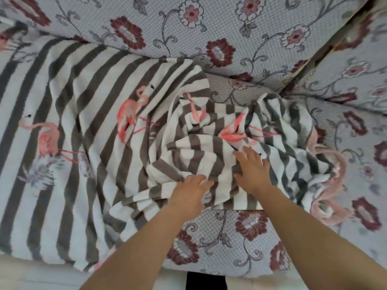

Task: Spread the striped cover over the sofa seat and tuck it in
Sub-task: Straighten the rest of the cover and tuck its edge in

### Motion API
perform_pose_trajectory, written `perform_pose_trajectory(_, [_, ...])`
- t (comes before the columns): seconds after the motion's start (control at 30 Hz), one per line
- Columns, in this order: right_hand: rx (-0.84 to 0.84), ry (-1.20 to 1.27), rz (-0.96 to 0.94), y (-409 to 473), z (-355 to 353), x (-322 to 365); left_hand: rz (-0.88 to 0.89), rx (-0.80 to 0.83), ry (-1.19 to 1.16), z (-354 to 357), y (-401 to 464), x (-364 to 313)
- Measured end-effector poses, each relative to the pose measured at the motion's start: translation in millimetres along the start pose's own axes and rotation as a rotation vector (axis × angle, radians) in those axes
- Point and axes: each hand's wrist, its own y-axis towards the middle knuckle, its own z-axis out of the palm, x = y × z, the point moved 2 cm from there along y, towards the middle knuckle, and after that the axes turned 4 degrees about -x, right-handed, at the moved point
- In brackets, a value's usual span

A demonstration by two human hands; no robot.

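Striped cover (134, 114) bunches under both hands; left hand (189, 190) pinches it; right hand (252, 169) presses flat.

Sofa seat with a striped cover lying partly spread on it.
The sofa seat (240, 233), in grey cloth with dark red flowers, carries the striped cover (88, 114), grey and white with pink flamingos. The cover lies fairly flat over the left part of the seat and is bunched in folds at the middle and right. Bare flowered seat shows in front of the bunched part and along the right side. At the rear, the cover's far edge meets the back cushions (209, 24), which have the same flowered cloth.
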Motion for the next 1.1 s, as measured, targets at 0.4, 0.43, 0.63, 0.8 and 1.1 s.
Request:
perform_pose_trajectory(0.4, [0.831,0.104,-0.241,61,20,-110,-0.194,0.348,-0.212,32,91,-73])
perform_pose_trajectory(0.43, [1.073,0.042,-0.152,61,14,-114,-0.166,0.49,-0.286,35,87,-84])
perform_pose_trajectory(0.63, [0.153,0.382,-0.275,130,-41,-98,-0.265,0.311,-0.334,17,96,-95])
perform_pose_trajectory(0.8, [-0.084,0.104,-0.29,174,-39,-88,-0.34,0.099,-0.23,-31,131,-76])
perform_pose_trajectory(1.1, [0.17,0.098,-0.222,178,-22,-91,-0.322,0.012,-0.085,-93,178,-85])
